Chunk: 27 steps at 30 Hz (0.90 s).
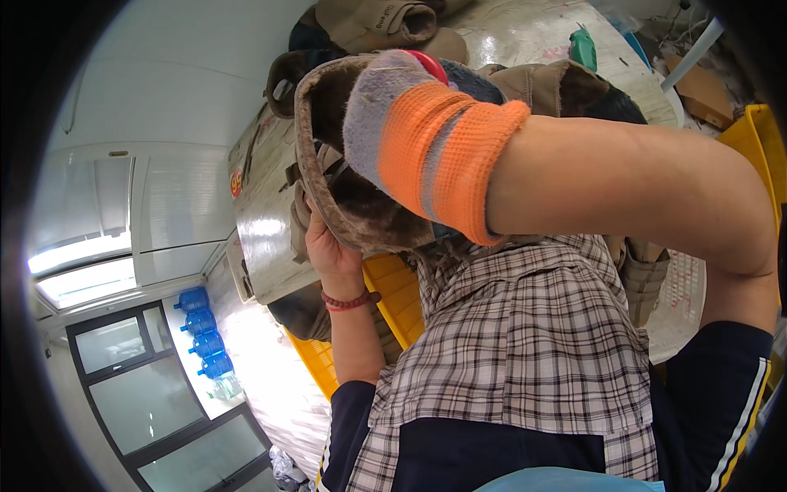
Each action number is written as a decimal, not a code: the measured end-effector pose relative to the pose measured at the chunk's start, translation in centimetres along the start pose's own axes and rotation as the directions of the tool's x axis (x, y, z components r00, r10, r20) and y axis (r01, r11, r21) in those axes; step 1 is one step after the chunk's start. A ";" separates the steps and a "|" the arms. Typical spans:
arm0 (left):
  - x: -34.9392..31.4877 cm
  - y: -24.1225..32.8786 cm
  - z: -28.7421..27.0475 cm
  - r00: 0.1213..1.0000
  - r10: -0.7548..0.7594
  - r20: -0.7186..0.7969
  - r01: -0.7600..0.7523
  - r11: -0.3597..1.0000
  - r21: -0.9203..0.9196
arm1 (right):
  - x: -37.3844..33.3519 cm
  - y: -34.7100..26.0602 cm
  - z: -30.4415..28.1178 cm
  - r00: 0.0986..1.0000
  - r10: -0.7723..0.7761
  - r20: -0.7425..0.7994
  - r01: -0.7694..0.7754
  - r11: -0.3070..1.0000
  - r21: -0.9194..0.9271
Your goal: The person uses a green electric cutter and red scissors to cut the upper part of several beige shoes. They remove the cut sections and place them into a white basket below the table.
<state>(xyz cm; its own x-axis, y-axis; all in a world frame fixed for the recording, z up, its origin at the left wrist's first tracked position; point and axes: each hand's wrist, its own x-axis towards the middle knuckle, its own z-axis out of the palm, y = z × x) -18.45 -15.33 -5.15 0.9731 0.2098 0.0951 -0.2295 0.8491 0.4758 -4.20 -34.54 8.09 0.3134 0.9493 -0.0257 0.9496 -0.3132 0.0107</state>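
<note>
A brown boot with a plush lining is tilted before me, its wide opening toward me. My left hand closes round its lower left rim, bare, with a beaded bracelet and a red string at the wrist. Across the opening lies my right hand, in a grey and orange knit glove. It looks closed, but its fingers are hidden. A curved red piece shows just past the glove; what it belongs to I cannot make out.
More tan boots lie on the pale table, with another lined one at the right. A green bottle stands farther back. Yellow crates are below the table edge and far right. Blue water jugs line the left wall.
</note>
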 end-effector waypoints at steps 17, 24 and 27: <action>-0.8 1.2 -0.2 0.998 0.053 0.041 -0.060 0.977 0.204 | -11.7 4.9 2.3 0.757 0.456 -0.469 -0.318 0.883 0.344; 1.4 -2.3 2.5 0.993 -0.060 0.098 0.052 0.995 0.082 | -13.7 1.4 2.3 0.826 0.453 -0.334 -0.384 0.888 0.255; 1.6 -3.2 1.8 0.990 -0.104 0.100 0.100 0.994 0.050 | -12.0 1.3 2.8 0.866 0.478 -0.146 -0.460 0.877 0.139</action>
<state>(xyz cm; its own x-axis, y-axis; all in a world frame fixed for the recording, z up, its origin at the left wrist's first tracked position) -16.08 -18.62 -4.95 0.9888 0.0707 0.1315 -0.1301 0.8402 0.5264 -6.72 -46.41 5.66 0.7249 0.6766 0.1290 0.6887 -0.7154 -0.1180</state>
